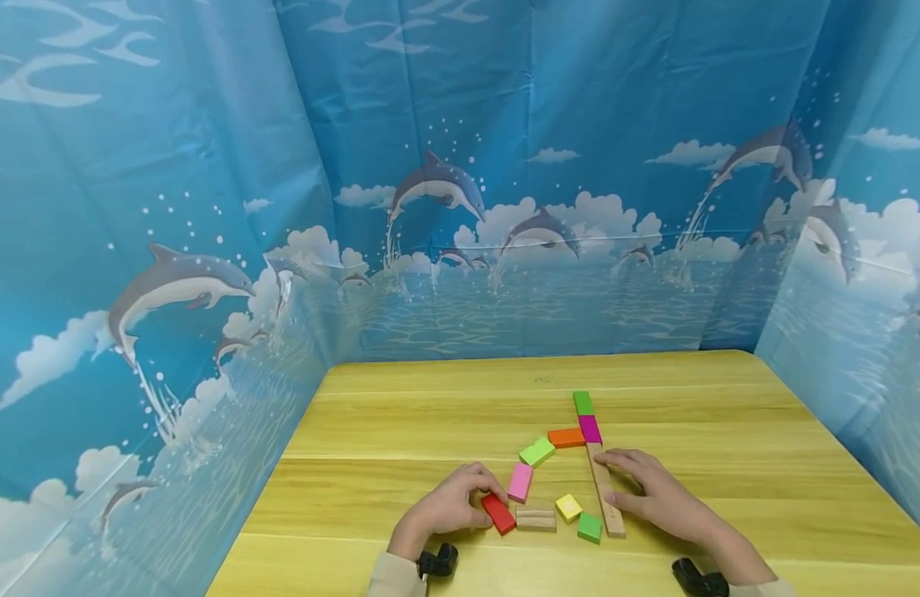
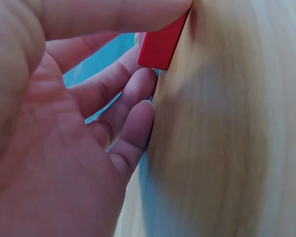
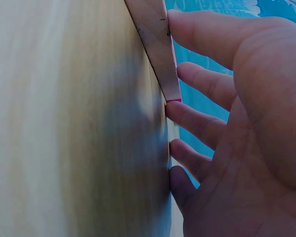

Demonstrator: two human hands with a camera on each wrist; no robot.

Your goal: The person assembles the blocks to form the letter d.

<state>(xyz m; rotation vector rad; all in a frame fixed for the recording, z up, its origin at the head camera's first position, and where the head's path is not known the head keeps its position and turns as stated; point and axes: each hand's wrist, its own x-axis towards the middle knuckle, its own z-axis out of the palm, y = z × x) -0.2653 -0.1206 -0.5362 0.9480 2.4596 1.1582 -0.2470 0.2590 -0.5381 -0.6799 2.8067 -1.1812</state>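
Observation:
My left hand pinches a red block between thumb and fingers, low on the table; the left wrist view shows the block's red end under the thumb. A short plain wooden block lies right beside it, and a pink block is just beyond. My right hand rests along the right side of a long plain wooden strip. Its thumb and fingertips touch the strip's edge, fingers fairly straight, as the strip shows in the right wrist view.
A light green block and an orange block curve from the pink one towards the strip. Magenta and green blocks continue the strip's far end. Yellow and green blocks lie left of its near end. A dolphin-print curtain surrounds the table.

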